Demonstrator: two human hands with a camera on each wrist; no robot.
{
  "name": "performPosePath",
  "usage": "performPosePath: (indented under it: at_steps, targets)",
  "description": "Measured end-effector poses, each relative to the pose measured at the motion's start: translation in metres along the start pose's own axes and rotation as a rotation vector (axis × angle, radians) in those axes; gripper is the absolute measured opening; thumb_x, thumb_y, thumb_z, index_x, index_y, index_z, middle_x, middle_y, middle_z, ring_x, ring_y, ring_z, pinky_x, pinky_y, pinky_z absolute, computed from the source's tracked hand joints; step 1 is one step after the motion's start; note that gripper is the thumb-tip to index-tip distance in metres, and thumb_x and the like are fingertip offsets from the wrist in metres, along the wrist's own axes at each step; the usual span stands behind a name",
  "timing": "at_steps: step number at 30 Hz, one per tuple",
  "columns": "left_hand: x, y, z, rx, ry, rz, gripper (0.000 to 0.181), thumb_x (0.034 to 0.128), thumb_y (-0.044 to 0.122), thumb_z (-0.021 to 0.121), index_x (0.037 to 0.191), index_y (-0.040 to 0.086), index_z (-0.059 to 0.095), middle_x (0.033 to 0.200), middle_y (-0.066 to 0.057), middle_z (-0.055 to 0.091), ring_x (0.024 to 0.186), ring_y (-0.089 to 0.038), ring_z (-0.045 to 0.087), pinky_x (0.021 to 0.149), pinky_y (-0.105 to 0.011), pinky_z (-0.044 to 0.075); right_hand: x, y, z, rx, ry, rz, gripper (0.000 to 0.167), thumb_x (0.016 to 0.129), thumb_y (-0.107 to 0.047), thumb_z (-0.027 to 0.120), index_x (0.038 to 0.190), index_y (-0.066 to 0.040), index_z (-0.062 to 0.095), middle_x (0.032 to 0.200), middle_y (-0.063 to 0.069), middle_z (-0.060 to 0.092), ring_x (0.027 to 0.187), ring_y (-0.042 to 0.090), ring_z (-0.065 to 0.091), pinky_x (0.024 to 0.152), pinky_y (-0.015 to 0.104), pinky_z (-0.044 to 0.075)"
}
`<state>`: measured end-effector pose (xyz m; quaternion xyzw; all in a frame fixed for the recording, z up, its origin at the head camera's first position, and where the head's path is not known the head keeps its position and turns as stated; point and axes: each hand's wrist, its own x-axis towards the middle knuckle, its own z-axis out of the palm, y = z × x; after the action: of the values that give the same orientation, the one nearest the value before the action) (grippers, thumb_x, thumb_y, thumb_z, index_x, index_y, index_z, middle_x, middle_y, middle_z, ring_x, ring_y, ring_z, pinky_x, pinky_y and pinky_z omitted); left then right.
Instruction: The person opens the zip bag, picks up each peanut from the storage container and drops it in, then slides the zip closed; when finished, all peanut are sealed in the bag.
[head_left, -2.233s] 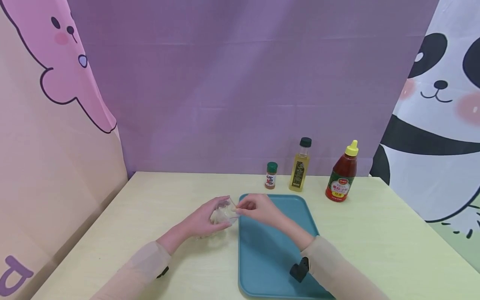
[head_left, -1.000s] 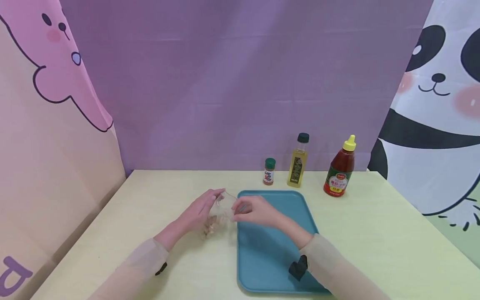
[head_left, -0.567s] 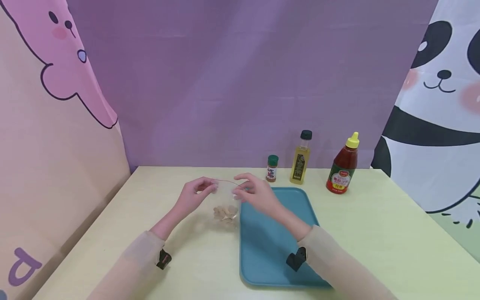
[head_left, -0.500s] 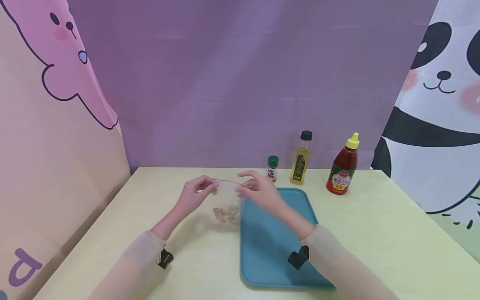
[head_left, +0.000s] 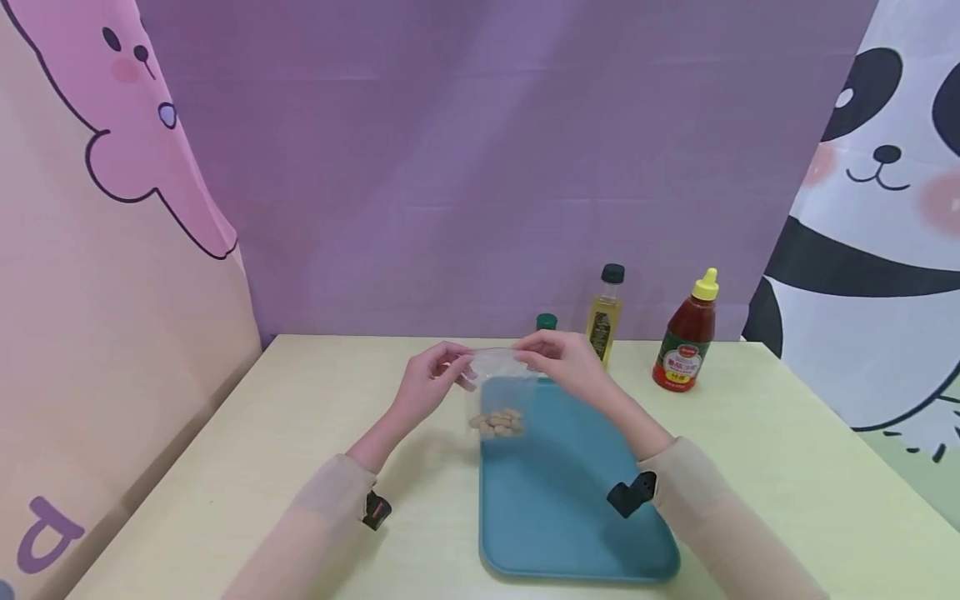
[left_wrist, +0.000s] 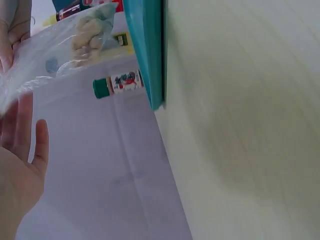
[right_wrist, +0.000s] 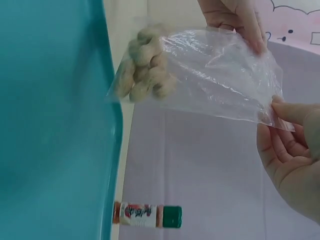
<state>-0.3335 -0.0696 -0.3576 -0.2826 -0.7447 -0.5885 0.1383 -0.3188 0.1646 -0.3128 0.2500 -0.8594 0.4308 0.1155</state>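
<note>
A clear plastic bag [head_left: 491, 392] with several peanuts in their shells [head_left: 498, 422] at its bottom hangs upright above the left edge of the blue tray [head_left: 577, 500]. My left hand [head_left: 431, 385] pinches the bag's top edge at the left corner, and my right hand [head_left: 566, 365] pinches it at the right corner. Stretched between the hands, the top edge looks nearly straight. In the right wrist view the peanuts [right_wrist: 145, 67] lie bunched in one end of the bag [right_wrist: 215, 80], away from the fingers. Whether the bag's mouth is sealed cannot be told.
Behind the tray stand a small green-capped spice jar [head_left: 547, 322], partly hidden by my right hand, an oil bottle [head_left: 602, 325] and a ketchup bottle [head_left: 684, 346] with a yellow nozzle. Pale tabletop [head_left: 285, 433] lies left of the tray; a purple cloth [head_left: 450, 208] hangs behind.
The bag, earlier bunched in my left hand, now hangs spread between both hands with the peanuts at its bottom. Both hands have risen, then shifted right, bringing the bag over the tray's edge.
</note>
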Motion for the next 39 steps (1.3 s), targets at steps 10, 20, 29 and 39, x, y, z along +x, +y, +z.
performPosePath:
  at_steps: [10, 20, 29, 39]
  targets:
    - [-0.004, 0.034, 0.023, 0.061, 0.008, -0.041, 0.017, 0.0892, 0.012, 0.064, 0.098, -0.002, 0.067, 0.087, -0.019, 0.070, 0.078, -0.026, 0.068, 0.066, -0.019, 0.048, -0.014, 0.013, -0.019, -0.016, 0.015, 0.002, 0.022, 0.088, -0.018, 0.065, 0.107, -0.007, 0.069, 0.105, 0.012, 0.069, 0.084, 0.021, 0.066, 0.074, 0.021, 0.054]
    - [-0.004, 0.041, 0.034, 0.051, -0.015, -0.076, 0.018, 0.0903, 0.014, 0.062, 0.096, -0.002, 0.067, 0.090, -0.018, 0.069, 0.085, -0.035, 0.064, 0.070, -0.017, 0.051, -0.020, 0.019, -0.023, -0.075, -0.028, -0.027, 0.030, 0.088, -0.026, 0.066, 0.114, -0.012, 0.067, 0.107, 0.008, 0.068, 0.082, 0.017, 0.060, 0.070, 0.023, 0.053]
    - [0.002, 0.009, 0.043, 0.029, -0.037, -0.031, 0.021, 0.0883, 0.026, 0.065, 0.094, 0.006, 0.068, 0.087, -0.011, 0.070, 0.082, -0.029, 0.066, 0.070, -0.020, 0.052, -0.014, 0.001, -0.009, -0.097, -0.109, -0.046, 0.024, 0.088, -0.028, 0.066, 0.105, -0.013, 0.071, 0.101, 0.001, 0.069, 0.094, 0.016, 0.060, 0.081, 0.034, 0.052]
    - [0.001, 0.007, 0.043, 0.049, -0.056, 0.007, 0.017, 0.0905, 0.023, 0.063, 0.095, 0.007, 0.066, 0.085, -0.010, 0.069, 0.082, -0.033, 0.065, 0.071, -0.023, 0.053, -0.010, -0.006, -0.006, -0.126, -0.129, -0.063, 0.016, 0.088, -0.024, 0.066, 0.097, -0.013, 0.074, 0.092, -0.002, 0.070, 0.092, 0.014, 0.060, 0.083, 0.035, 0.052]
